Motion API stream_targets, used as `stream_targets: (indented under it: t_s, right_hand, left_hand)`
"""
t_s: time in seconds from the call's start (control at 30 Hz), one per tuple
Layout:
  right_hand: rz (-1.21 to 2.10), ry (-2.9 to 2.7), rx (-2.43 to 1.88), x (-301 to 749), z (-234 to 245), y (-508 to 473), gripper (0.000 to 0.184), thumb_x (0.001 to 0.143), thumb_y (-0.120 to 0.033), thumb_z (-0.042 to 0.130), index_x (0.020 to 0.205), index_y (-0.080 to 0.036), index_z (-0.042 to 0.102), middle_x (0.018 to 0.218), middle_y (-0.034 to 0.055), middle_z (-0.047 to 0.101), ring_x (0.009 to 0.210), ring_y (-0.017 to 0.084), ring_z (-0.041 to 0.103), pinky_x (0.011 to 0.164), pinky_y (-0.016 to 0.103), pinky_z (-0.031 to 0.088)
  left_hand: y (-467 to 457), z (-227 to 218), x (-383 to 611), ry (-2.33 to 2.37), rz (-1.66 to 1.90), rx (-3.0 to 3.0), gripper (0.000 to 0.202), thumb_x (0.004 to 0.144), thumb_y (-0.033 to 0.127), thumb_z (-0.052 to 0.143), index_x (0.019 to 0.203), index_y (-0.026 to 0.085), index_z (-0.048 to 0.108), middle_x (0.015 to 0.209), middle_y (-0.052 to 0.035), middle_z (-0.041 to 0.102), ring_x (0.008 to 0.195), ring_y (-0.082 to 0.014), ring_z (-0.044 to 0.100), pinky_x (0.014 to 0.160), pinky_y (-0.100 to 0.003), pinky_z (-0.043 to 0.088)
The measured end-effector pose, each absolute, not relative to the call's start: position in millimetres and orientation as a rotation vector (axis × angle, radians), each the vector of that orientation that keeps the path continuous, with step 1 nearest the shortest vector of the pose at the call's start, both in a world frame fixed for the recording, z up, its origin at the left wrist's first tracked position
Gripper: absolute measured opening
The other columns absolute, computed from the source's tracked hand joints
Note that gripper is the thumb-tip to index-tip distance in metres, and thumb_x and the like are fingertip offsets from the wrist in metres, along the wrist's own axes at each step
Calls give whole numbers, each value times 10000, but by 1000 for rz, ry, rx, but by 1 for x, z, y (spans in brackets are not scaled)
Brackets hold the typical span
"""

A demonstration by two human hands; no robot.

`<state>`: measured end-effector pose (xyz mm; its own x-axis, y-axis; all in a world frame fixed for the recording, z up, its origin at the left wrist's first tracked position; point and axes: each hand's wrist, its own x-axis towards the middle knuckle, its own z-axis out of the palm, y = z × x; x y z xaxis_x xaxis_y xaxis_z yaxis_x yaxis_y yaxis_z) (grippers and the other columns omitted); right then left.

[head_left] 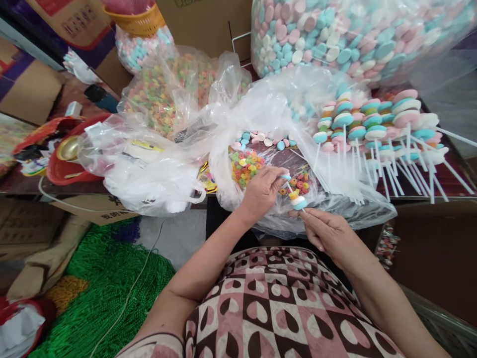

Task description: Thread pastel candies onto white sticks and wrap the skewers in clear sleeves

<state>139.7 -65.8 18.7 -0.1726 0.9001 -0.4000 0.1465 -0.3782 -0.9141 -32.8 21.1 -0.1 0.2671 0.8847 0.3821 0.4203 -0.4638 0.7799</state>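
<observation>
My right hand (324,228) is closed on a white stick just below a partly threaded candy skewer (298,202). On that skewer sit a blue and a white marshmallow, with yellow and orange gummy rings above them. My left hand (264,193) pinches a blue marshmallow (285,177) at the stick's upper end; whether the stick has pierced it I cannot tell. Close to my left hand lies a pile of colourful gummy rings (246,166), and a smaller group of red and orange rings (301,183) is beside the skewer. Loose marshmallows (261,136) lie behind them.
Finished candy skewers (376,124) are stacked at the right, sticks toward me. A big bag of marshmallows (328,37) and a bag of gummy rings (167,94) stand behind. White plastic bags (145,174) and a red basin (59,159) are left; green cords (112,278) cover the floor.
</observation>
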Motion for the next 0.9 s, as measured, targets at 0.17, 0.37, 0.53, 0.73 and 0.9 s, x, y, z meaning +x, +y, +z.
stream_targets:
  t_s: [0.17,0.37,0.53,0.73,0.9]
  right_hand:
    - [1563,-1101,-1488,131,20,-69,381,909,-496,540,941,-162,721,410,-70,362,397,114,283,465,286,220]
    - [1531,-987,-1479,124,17,-70,346,908,-499,567,924,-181,702,416,-67,377,394,107,281,429,270,222]
    - [1470,-942,-1446,126,5,-63,350,888,-506,594,700,-211,587,421,-64,372,400,96,269,408,259,184]
    - [1364,-1040,-1502,133,-1,-58,372,819,-571,682,824,-200,655,561,-42,501,441,91,366,401,238,233]
    - [1337,-906,-1455,128,-5,-59,374,807,-563,699,864,-193,686,504,-60,434,427,83,301,400,238,184]
  left_hand:
    - [16,4,-26,1178,1147,1858,187,950,311,533,1014,238,693,1052,-73,724,1027,-197,648,964,-341,483]
    - [5,-1,-15,1150,1134,1849,207,964,301,500,1027,225,681,1027,-75,709,996,-182,645,923,-315,496]
    - [-2,-5,-7,1073,1096,1842,254,982,287,447,1056,204,676,1044,-84,692,1003,-175,639,917,-303,497]
    - [9,-3,-16,1139,1181,1715,207,947,329,538,1057,221,676,1062,-74,693,995,-180,637,926,-321,494]
    - [6,-2,-18,1076,1158,1746,233,948,340,530,1052,207,690,1043,-88,701,998,-187,639,937,-326,484]
